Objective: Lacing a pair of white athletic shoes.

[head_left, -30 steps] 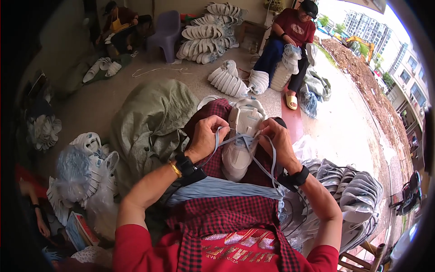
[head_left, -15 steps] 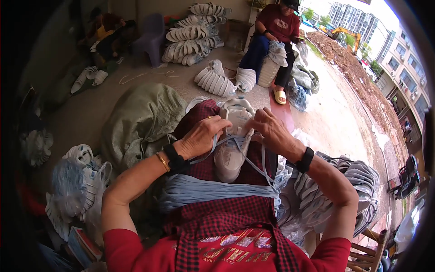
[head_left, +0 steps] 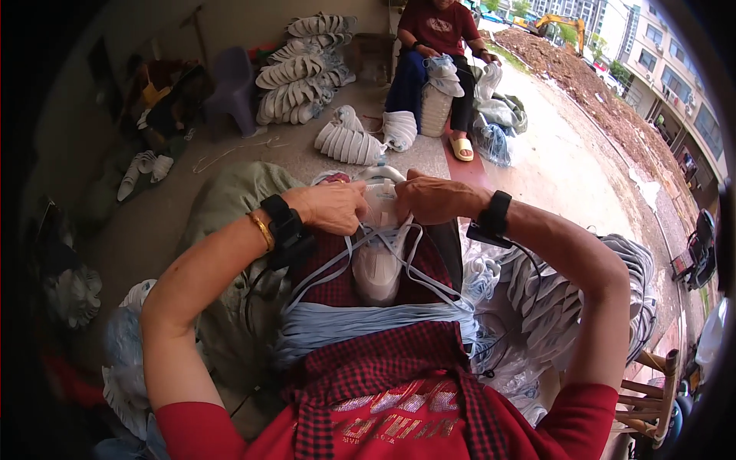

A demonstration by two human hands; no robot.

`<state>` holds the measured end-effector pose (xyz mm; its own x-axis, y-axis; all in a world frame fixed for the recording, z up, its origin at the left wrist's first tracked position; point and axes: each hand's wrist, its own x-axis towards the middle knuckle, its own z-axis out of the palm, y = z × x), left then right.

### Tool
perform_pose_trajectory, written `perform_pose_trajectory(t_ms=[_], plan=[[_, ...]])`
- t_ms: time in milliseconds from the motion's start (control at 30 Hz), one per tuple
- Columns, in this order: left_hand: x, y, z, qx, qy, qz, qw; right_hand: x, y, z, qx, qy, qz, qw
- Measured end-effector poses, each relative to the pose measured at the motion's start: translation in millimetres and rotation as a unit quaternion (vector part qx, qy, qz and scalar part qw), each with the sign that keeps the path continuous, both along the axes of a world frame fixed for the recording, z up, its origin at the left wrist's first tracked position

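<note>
1. I am gripping a white shoe (head_left: 378, 253) near its far end with both hands: my left hand (head_left: 335, 207) is closed on its left side and my right hand (head_left: 433, 198) is closed on its right side, fingertips nearly meeting over the top.
2. The shoe is lying lengthwise on my lap, its near end pointing toward me, resting on red checked cloth (head_left: 383, 368).
3. Pale blue laces (head_left: 418, 268) are running from under my fingers down both sides of the shoe, crossing over it and trailing toward me.
4. A thick bundle of pale blue laces (head_left: 337, 326) is lying across my lap just below the shoe.
5. I am wearing a black wrist strap (head_left: 282, 222) and a gold bangle (head_left: 263, 230) on my left arm, and a black band (head_left: 494, 215) on my right.
6. A heap of white shoes (head_left: 567, 299) is sitting to my right, and an olive sack (head_left: 230, 199) to my left.
7. Farther off, another person (head_left: 437, 46) is sitting with more shoes stacked (head_left: 303, 69) near them.
</note>
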<state>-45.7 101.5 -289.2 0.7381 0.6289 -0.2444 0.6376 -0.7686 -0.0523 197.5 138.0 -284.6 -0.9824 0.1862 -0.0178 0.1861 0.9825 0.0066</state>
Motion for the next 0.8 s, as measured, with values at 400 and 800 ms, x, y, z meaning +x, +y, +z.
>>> perform_pose_trajectory(t_ms=[400, 800], plan=[[21, -2, -16, -0.014, -0.21, 0.162, 0.964, -10, -9, -34, -0.106, 0.192, -0.269, 0.938], [43, -66, 61, -0.16, -0.636, 0.12, 0.745, 11, -21, 4, -0.378, 0.385, -0.191, 0.82]])
